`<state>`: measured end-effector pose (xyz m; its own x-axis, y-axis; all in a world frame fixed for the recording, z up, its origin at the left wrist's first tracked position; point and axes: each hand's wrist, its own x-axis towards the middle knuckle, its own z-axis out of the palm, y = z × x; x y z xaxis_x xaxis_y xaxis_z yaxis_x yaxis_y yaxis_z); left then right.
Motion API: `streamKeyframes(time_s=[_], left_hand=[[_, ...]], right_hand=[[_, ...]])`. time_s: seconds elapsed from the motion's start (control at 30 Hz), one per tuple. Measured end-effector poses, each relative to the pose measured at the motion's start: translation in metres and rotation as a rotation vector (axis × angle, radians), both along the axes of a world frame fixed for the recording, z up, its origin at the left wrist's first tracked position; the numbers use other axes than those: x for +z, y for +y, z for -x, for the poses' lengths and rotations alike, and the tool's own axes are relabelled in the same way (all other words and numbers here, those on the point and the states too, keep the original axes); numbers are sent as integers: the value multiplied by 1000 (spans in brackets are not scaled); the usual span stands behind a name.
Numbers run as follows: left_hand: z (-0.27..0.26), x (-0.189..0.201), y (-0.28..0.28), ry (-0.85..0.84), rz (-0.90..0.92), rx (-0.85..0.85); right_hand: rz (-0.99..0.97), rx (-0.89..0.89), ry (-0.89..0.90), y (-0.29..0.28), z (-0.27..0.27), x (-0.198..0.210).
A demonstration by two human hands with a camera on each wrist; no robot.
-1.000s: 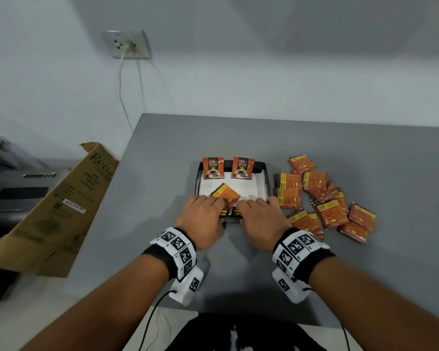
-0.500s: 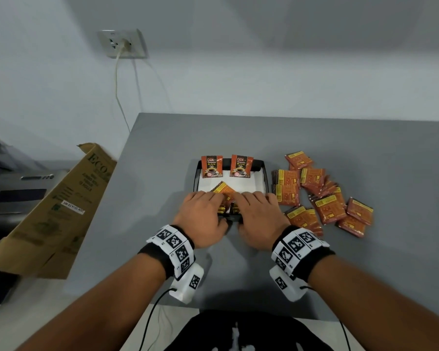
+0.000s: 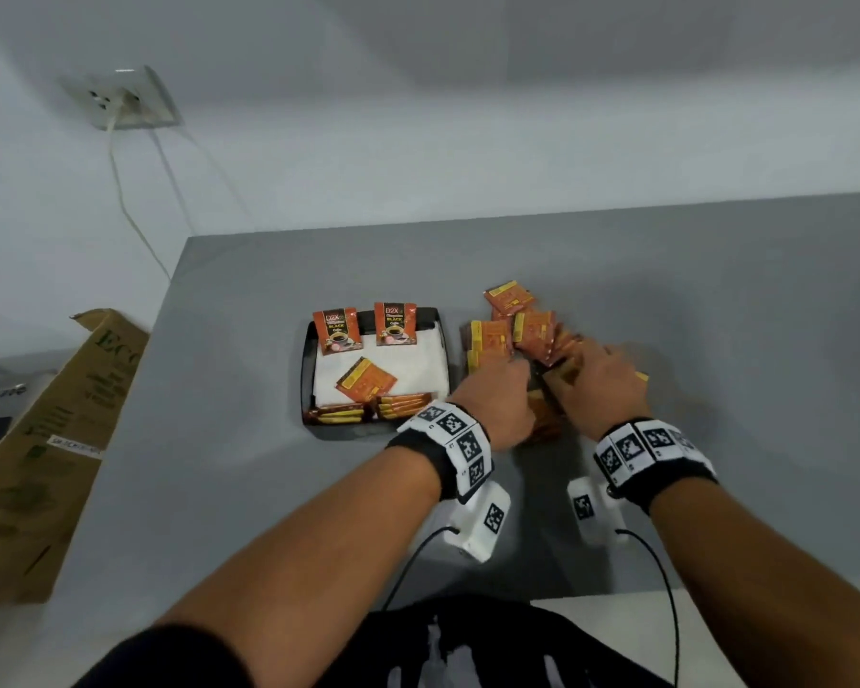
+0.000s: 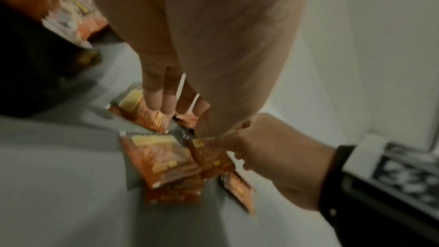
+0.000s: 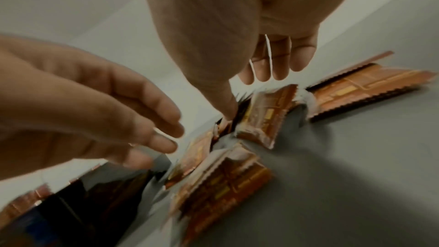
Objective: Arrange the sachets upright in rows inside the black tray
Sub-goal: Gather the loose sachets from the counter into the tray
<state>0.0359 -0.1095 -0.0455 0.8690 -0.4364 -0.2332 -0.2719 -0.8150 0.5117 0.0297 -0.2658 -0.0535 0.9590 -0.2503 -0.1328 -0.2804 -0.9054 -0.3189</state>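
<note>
Reaching over the loose pile of sachets (image 3: 515, 335) at centre right of the head view, both hands sit side by side on the grey desk (image 3: 716, 300). The left hand (image 3: 492, 399) hovers palm down with its fingers (image 4: 155, 100) straight and slightly apart above an orange sachet, its grip spread and holding nothing. The right hand (image 3: 602, 384) points its thumb (image 5: 225, 104) down into the pile while its other fingers hang straight; whether that grip pinches a sachet I cannot tell, since the frames are blurred there.

The black tray (image 3: 308, 384) lies just left of the pile, at the centre of the head view, lined with white paper (image 3: 418, 360). Two sachets stand upright against its far wall (image 3: 336, 331), one lies flat and tilted on the paper (image 3: 366, 381), and two short stacks rest on edge along its near wall (image 3: 368, 412).

A cardboard box (image 3: 46, 439) leans at the left edge, and a wall socket (image 3: 120, 99) with a cable sits at upper left.
</note>
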Motion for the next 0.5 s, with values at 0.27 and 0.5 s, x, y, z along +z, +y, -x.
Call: streamKeyframes(time_s=[0.27,0.5], left_hand=[[-1,-37,-24,38,-233,84],[-1,-28,-19,133,-77,111]], right_hand=[[38,54,39,-15,-4,-24],[-178,88,111,-47,0,-10]])
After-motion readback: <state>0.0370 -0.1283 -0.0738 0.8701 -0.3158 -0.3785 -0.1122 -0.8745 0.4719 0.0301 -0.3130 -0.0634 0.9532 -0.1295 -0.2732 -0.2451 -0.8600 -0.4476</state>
